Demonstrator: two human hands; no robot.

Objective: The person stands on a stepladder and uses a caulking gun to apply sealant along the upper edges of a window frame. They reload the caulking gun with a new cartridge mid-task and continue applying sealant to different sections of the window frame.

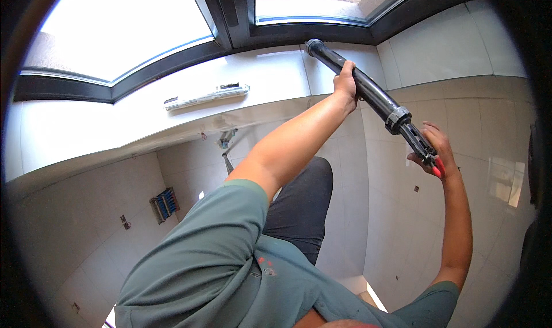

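A long black caulking gun (368, 89) is raised toward the window. Its tip sits against the joint where the white sill (270, 75) meets the dark window frame (253, 31). My left hand (345, 79) wraps around the black barrel near its front half. At the rear grip, my right hand (437, 149) closes around the handle and the red trigger (439, 168). Both arms are stretched up and forward.
A long white tube-like object (207, 96) lies on the sill to the left. A dark window handle (226, 3) hangs on the middle post. Pale tiles cover the walls, with a recessed box holding blue parts (164, 204) low on the left. My dark trouser leg (305, 207) is below.
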